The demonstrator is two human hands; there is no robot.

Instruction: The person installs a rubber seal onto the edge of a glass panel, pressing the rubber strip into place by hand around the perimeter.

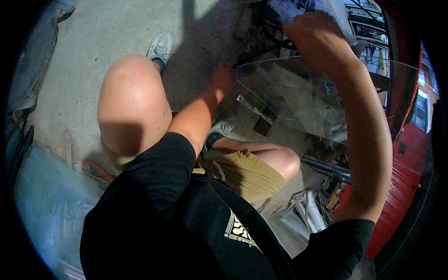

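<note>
A clear glass pane leans low in front of me, its near corner beside my left hand. My left hand is in shadow at that corner, with its fingers appearing closed on the pane's edge. Farther off, my right hand is bent over at the wrist, above the pane's far edge. Its fingers look curled next to a bluish, crumpled plastic-like bundle; whatever they hold is hidden. A narrow pale strip shows by the pane, close to a dark block.
I squat on a concrete floor. Another glass sheet lies at lower left near an orange cord. Metal scraps lie at lower right, near a red panel. A rack stands at upper right.
</note>
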